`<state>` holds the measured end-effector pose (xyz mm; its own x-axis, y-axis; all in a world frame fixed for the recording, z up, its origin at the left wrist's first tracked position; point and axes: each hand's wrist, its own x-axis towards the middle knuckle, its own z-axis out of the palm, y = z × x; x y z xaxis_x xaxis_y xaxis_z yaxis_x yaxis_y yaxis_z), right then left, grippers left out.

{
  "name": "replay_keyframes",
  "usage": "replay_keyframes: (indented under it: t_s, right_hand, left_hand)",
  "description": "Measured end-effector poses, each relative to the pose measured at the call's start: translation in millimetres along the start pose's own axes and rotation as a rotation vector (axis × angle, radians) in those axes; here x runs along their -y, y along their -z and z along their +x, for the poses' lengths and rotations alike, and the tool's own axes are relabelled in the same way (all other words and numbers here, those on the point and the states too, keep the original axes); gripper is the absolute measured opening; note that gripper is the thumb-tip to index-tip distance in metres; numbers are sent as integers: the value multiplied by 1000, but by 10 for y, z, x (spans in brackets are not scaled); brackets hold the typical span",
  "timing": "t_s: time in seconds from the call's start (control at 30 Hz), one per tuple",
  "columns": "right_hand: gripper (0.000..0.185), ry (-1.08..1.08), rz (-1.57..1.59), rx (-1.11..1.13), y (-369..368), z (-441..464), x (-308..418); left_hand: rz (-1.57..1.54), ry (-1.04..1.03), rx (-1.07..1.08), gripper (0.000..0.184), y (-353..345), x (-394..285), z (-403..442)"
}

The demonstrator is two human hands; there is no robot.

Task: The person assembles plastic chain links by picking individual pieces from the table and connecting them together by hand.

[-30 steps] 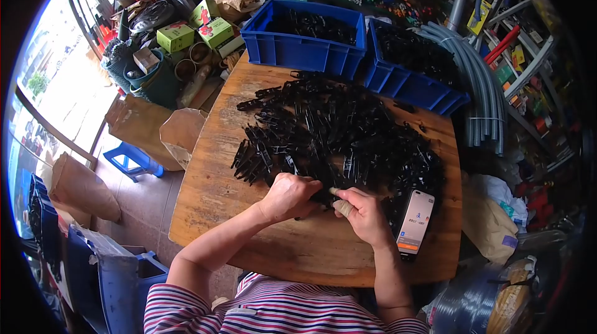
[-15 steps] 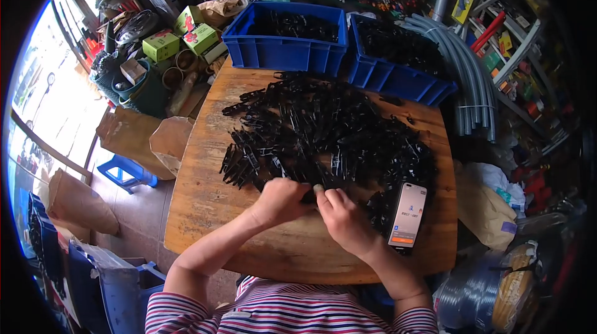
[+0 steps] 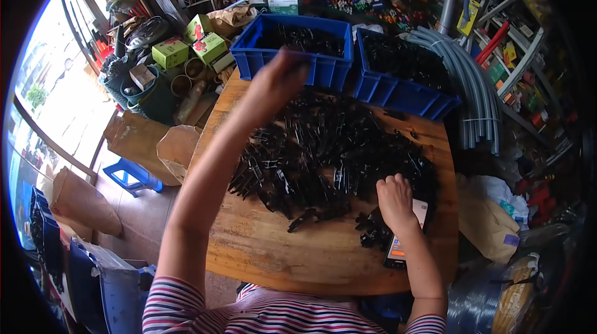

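Note:
My left hand [image 3: 280, 79], smeared by motion, is lifted at the front wall of the left blue bin [image 3: 252, 63]. Its fingers look closed, with a dark blurred black plastic part [image 3: 303, 68] at them. My right hand [image 3: 393, 200] rests at the right side of a heap of slim black plastic parts [image 3: 336, 141]. Its fingers curl down together, and what they hold is hidden. A smartphone [image 3: 398, 250] with a lit screen lies partly under my right hand and wrist. Several black parts [image 3: 305, 216] lie at the heap's near edge.
A second blue bin [image 3: 404, 99], also filled with black parts, stands at the back right of the wooden table [image 3: 280, 259]. Grey hoses [image 3: 476, 104] curve down beyond it. Cartons, a blue stool [image 3: 132, 175] and paper sacks stand to the left.
The hands have come apart. My left hand has gone up and away to the left bin; my right hand has moved right to the heap beside the phone. The view has shifted slightly.

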<state>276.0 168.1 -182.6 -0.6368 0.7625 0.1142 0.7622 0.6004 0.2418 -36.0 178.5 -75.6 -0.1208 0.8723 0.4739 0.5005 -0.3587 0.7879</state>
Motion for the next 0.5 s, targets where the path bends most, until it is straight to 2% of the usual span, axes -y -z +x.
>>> replay_keyframes:
  t_s: [0.07, 0.1, 0.2, 0.23, 0.27, 0.3, 0.33, 0.37, 0.4, 0.5]
  right_hand:
    - [7, -7, 13, -4, -57, 41, -51]
    - [7, -15, 23, -7, -72, 59, -60]
    - [8, -10, 55, -39, -102, 49, -81]
    - [8, -2, 69, -37, -113, 26, -98]
    - [9, 8, 84, -36, -124, 7, -107]
    - [9, 17, 100, -34, -134, -1, -117]
    - [10, 31, 168, -45, -164, -14, -141]
    - [10, 41, 184, -41, -165, -25, -132]
    - [10, 53, 201, -36, -149, -24, -117]
    - [10, 61, 187, -15, -147, 8, -14]
  left_hand:
    - [243, -179, -290, 43, 73, 375, 968]
    - [498, -283, -439, 41, 110, 439, 1227]
    - [760, -177, 122, 30, 66, 433, 1160]
    - [674, -220, 338, 30, -80, 570, 1002]
    - [930, -76, 479, 27, -269, 367, 629]
    - [934, -73, 597, 33, -327, 380, 328]
    - [961, -48, 690, 30, -417, 567, 57]
    - [1020, -112, 639, 33, -510, 873, -237]
    - [919, -66, 558, 44, -577, 918, -475]
    - [909, -158, 318, 42, -693, 983, -742]
